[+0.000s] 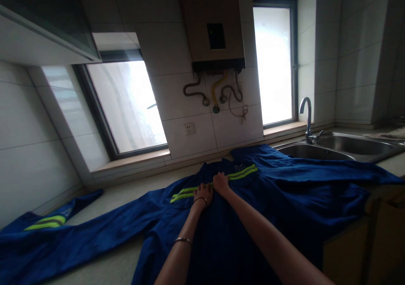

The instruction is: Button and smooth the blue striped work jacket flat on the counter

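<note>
A dark blue work jacket (240,217) lies spread front up on the counter, its sleeves stretched out to both sides. Yellow-green reflective bands (243,173) cross its chest, and small pale lettering shows above the right one. At the middle of the chest, my right hand (220,183) is closed, pinching the cloth at the front opening. Right beside it, my left hand (202,193) has its fingers bent onto the other side of the opening, gripping the cloth there. The fingertips of both hands are partly hidden. Two thin bracelets are on my left wrist and forearm.
More blue cloth with a reflective band (46,222) lies on the left of the counter (126,255). A steel double sink (348,143) with a faucet (306,120) is at the right, near the jacket's sleeve. A water heater (215,36) hangs above, between two windows.
</note>
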The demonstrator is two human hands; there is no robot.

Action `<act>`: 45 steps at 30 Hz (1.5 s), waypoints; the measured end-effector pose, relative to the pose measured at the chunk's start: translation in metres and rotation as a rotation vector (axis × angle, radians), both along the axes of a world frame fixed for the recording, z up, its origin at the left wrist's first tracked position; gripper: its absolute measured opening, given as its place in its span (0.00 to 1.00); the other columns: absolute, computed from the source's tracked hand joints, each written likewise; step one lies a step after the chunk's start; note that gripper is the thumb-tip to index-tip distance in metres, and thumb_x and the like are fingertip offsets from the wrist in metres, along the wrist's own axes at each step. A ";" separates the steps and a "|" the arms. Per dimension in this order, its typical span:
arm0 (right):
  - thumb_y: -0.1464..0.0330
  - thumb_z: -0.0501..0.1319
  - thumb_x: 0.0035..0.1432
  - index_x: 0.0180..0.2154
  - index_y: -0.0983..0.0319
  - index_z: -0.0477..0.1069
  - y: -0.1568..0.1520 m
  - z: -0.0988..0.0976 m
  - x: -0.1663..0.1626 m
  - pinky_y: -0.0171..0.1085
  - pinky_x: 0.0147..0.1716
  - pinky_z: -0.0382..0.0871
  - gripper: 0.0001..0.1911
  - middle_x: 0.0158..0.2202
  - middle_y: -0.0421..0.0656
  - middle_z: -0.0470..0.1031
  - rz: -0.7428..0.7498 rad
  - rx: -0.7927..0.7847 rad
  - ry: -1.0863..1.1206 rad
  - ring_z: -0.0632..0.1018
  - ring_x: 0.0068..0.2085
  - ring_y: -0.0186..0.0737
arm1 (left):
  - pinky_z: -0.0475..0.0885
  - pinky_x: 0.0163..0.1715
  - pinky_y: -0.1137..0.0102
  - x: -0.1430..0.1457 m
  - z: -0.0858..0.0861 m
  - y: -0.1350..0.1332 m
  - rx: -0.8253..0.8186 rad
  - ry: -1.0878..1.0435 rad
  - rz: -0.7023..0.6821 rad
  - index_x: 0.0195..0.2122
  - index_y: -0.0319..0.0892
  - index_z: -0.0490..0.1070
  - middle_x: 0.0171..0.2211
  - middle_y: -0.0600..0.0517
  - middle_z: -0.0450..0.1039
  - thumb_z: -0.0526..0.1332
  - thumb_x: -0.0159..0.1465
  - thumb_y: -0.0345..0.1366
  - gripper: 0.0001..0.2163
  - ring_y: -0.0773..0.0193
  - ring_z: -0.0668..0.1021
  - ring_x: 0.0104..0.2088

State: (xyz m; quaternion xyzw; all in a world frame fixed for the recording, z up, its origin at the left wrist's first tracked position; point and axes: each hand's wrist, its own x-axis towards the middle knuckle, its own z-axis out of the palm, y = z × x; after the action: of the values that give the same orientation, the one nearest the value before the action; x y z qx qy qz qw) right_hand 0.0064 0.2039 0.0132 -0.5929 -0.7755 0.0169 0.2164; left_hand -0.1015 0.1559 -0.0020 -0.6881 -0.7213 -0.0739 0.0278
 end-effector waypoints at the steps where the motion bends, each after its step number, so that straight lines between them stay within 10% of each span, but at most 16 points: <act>1: 0.74 0.50 0.60 0.42 0.67 0.74 0.000 0.000 -0.001 0.50 0.43 0.64 0.16 0.48 0.58 0.70 0.006 0.002 -0.005 0.68 0.49 0.53 | 0.58 0.54 0.48 0.002 0.000 0.000 0.003 0.000 0.015 0.61 0.46 0.57 0.58 0.40 0.60 0.43 0.65 0.44 0.24 0.46 0.63 0.58; 45: 0.74 0.55 0.55 0.43 0.62 0.77 0.036 -0.029 0.008 0.31 0.46 0.63 0.16 0.42 0.44 0.76 0.391 0.089 0.173 0.75 0.44 0.37 | 0.51 0.59 0.45 -0.004 -0.009 0.006 -0.057 -0.020 -0.051 0.63 0.46 0.53 0.66 0.49 0.48 0.40 0.66 0.41 0.24 0.50 0.52 0.65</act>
State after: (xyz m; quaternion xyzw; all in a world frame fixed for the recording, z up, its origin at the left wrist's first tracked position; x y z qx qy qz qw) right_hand 0.0141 0.2399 -0.0159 -0.4175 -0.8542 0.0748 0.3006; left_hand -0.1051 0.1615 -0.0105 -0.7060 -0.7056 -0.0609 -0.0012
